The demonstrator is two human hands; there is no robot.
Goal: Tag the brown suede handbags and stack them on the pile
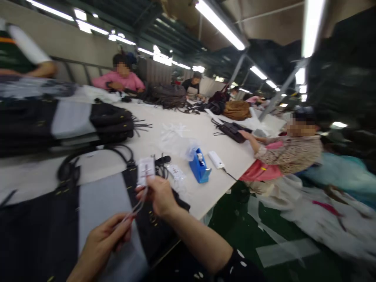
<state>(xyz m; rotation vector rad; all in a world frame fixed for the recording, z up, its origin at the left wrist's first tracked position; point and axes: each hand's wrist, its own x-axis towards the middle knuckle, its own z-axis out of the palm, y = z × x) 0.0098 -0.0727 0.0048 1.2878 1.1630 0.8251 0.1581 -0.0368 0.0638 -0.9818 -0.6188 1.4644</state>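
Observation:
My right hand (157,195) pinches a white paper tag (146,170) held upright over a black and grey bag (96,207) that lies on the table in front of me. My left hand (104,239) is closed in a pinch on a thin clear strip or string (133,210) that runs up toward the tag. The bag's black handles (88,156) loop over the table beyond my hands. The picture is smeared by motion.
A blue holder (199,166), a white device with a cable (216,159) and clear plastic bags (176,139) lie on the white table (223,149). Stacked bags (67,125) sit at left. A person in a patterned top (290,152) works at right; others sit farther back.

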